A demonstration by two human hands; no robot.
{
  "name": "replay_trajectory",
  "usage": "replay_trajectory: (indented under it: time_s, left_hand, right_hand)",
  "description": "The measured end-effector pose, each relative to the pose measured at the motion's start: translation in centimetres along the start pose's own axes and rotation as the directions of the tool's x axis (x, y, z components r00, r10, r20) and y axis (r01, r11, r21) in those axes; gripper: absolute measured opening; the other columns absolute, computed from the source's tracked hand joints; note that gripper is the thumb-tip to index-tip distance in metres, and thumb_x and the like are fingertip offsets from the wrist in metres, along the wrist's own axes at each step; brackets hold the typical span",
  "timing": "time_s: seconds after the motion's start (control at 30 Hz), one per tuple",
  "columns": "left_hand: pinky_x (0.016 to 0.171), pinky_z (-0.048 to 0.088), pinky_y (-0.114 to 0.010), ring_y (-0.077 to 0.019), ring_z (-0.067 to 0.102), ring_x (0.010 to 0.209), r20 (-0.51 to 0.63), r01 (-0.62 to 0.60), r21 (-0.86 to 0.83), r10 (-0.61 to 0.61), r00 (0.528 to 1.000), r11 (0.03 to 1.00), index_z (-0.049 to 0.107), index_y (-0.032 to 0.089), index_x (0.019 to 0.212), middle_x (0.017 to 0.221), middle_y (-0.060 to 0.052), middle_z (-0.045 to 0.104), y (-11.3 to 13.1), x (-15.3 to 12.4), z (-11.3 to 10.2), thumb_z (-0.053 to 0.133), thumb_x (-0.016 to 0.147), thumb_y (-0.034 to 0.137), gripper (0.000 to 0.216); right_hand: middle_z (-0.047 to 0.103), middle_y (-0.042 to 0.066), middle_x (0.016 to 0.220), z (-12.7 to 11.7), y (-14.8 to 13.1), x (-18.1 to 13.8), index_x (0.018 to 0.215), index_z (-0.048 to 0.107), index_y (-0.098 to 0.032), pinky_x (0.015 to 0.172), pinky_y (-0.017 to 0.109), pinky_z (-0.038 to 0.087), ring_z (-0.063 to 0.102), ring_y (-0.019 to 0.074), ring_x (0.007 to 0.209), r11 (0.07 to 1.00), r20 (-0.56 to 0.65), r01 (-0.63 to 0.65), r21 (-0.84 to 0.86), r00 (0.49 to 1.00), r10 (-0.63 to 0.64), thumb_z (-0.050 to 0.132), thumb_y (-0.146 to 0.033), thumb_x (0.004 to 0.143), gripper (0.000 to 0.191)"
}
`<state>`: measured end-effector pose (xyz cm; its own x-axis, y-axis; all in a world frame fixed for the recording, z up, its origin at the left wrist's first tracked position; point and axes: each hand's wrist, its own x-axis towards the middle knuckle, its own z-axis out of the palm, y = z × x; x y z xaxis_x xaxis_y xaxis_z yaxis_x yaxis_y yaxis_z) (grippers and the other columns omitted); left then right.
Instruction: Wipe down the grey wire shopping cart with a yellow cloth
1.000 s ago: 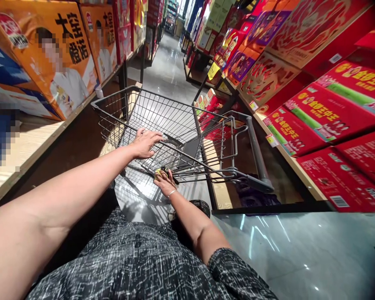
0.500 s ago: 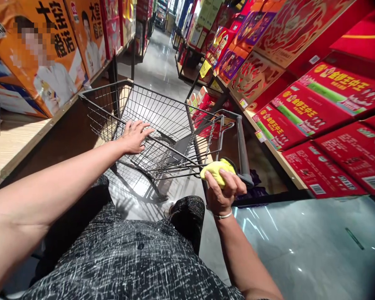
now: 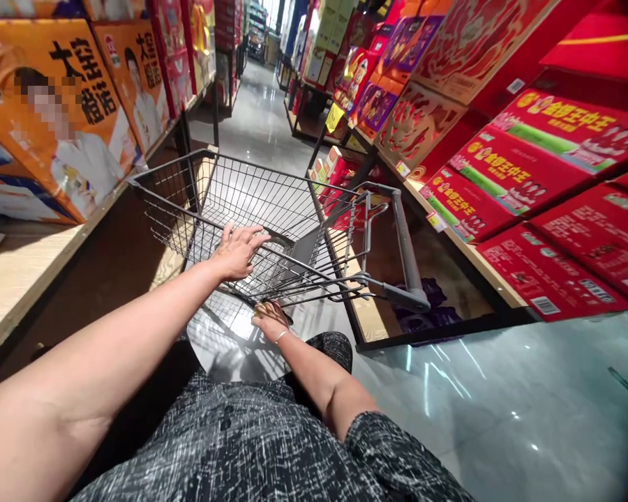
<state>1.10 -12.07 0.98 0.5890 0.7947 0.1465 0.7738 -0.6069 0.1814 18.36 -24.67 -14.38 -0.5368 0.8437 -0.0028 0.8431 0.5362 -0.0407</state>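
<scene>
A black wire shopping cart [image 3: 299, 251] stands across the aisle in front of me, its grey handle [image 3: 407, 244] toward the right. At the cart's near top rim is my left hand [image 3: 237, 252], palm down with its fingers stretched out. It holds nothing; whether its palm presses on the rim I cannot tell. Lower down, my right hand [image 3: 272, 325] reaches under the near side of the basket, close to the lower frame. Striped wire shadows fall across it. A little of a yellow cloth [image 3: 259, 311] shows at its closed fingers, which are partly hidden.
Shelves line both sides. Orange boxes [image 3: 47, 118] stand on the left shelf; red boxes [image 3: 549, 150] are stacked on the right one. Purple packages [image 3: 423, 307] lie under the right shelf behind the handle. Shiny tiled floor [image 3: 502, 390] runs along the aisle.
My right hand has moved from the handle end, down and left to below the basket, with the yellow cloth. My left hand has shifted slightly right along the rim. The cart stays put.
</scene>
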Motion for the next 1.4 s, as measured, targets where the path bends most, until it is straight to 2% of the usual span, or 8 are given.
replay_trajectory:
  time_s: [0.27, 0.4, 0.53, 0.63, 0.8, 0.97, 1.23, 1.4]
  left_hand:
    - [0.119, 0.004, -0.058, -0.0322, 0.030, 0.141, -0.053, -0.001, 0.023, 0.002, 0.999, 1.000, 0.041, 0.029, 0.144, 0.155, -0.008, 0.032, -1.1, 0.1, 0.4, 0.062, 0.069, 0.018, 0.079]
    - [0.119, 0.004, -0.058, -0.0318, 0.032, 0.140, -0.053, -0.014, 0.028, 0.015, 0.998, 1.000, 0.044, 0.029, 0.141, 0.152, -0.008, 0.036, -1.3, 0.1, 0.0, 0.061, 0.070, 0.019, 0.074]
    - [0.119, 0.005, -0.061, -0.0356, 0.022, 0.145, -0.044, 0.053, 0.045, -0.051, 0.998, 0.998, 0.047, 0.023, 0.139, 0.153, -0.011, 0.034, -0.3, 0.0, -0.4, 0.062, 0.072, 0.022, 0.069]
    - [0.119, 0.003, -0.063, -0.0366, 0.016, 0.147, -0.067, 0.022, 0.040, -0.020, 0.998, 0.999, 0.043, 0.021, 0.143, 0.156, -0.011, 0.031, 1.6, 0.0, -0.4, 0.062, 0.074, 0.025, 0.072]
    - [0.121, 0.003, -0.061, -0.0309, 0.028, 0.144, -0.079, -0.160, 0.007, 0.160, 0.984, 0.987, 0.036, 0.021, 0.147, 0.151, -0.011, 0.041, 4.6, -0.2, 0.2, 0.057, 0.078, 0.024, 0.072]
    - [0.120, 0.006, -0.063, -0.0315, 0.037, 0.139, -0.109, -0.127, 0.015, 0.128, 0.986, 0.992, 0.045, 0.015, 0.135, 0.141, -0.017, 0.049, 4.8, 0.0, 0.9, 0.055, 0.078, 0.021, 0.058]
    - [0.120, 0.005, -0.064, -0.0306, 0.041, 0.136, -0.139, -0.158, -0.022, 0.153, 0.978, 0.987, 0.049, 0.020, 0.127, 0.135, -0.014, 0.053, 3.4, 0.3, 1.0, 0.056, 0.075, 0.020, 0.052]
    - [0.118, 0.006, -0.065, -0.0320, 0.042, 0.135, -0.162, -0.181, -0.065, 0.168, 0.972, 0.981, 0.051, 0.020, 0.123, 0.134, -0.016, 0.054, 3.0, 0.5, 1.1, 0.054, 0.077, 0.022, 0.047]
  right_hand:
    - [0.054, -0.001, 0.141, -11.8, 2.9, -5.9, 0.129, 0.056, -0.044, 0.094, 0.046, 0.039, 0.049, 0.0281, 0.121, 0.976, -0.354, -0.184, -0.114, 0.926, 0.133, 0.049, -0.030, 0.098, 0.035]
    - [0.055, 0.003, 0.136, -18.5, 5.0, -12.8, 0.127, 0.058, -0.049, 0.099, 0.052, 0.032, 0.046, 0.0311, 0.123, 0.881, -0.680, -0.467, -0.071, 0.669, 0.300, 0.056, -0.020, 0.092, 0.045]
    - [0.047, 0.009, 0.139, -21.7, 5.4, -15.9, 0.130, 0.057, -0.041, 0.104, 0.056, 0.031, 0.042, 0.0351, 0.127, 0.783, -0.777, -0.622, 0.028, 0.480, 0.408, 0.056, -0.017, 0.087, 0.050]
    - [0.045, 0.010, 0.139, -21.1, 4.4, -13.5, 0.129, 0.058, -0.036, 0.107, 0.058, 0.028, 0.040, 0.0349, 0.130, 0.797, -0.731, -0.602, 0.049, 0.522, 0.440, 0.055, -0.018, 0.086, 0.048]
    - [0.046, 0.006, 0.143, -19.7, 2.2, -4.6, 0.127, 0.060, -0.034, 0.114, 0.058, 0.015, 0.032, 0.0312, 0.136, 0.869, -0.565, -0.493, -0.049, 0.731, 0.383, 0.048, -0.017, 0.091, 0.041]
    - [0.049, 0.012, 0.136, -22.5, 1.5, 0.7, 0.130, 0.055, -0.028, 0.091, 0.041, 0.041, 0.049, 0.0239, 0.107, 0.892, -0.320, -0.448, -0.061, 0.855, 0.408, 0.040, -0.022, 0.097, 0.036]
    - [0.058, 0.006, 0.126, -28.4, 2.7, -7.7, 0.098, 0.070, -0.029, 0.086, 0.041, 0.034, 0.047, 0.0240, 0.103, 0.930, -0.202, -0.265, -0.256, 0.955, 0.217, 0.043, -0.027, 0.099, 0.028]
    - [0.055, -0.001, 0.138, -27.8, 5.7, -14.3, 0.106, 0.070, -0.035, 0.088, 0.039, 0.033, 0.045, 0.0230, 0.115, 0.908, -0.447, -0.381, -0.174, 0.852, 0.271, 0.054, -0.016, 0.093, 0.028]
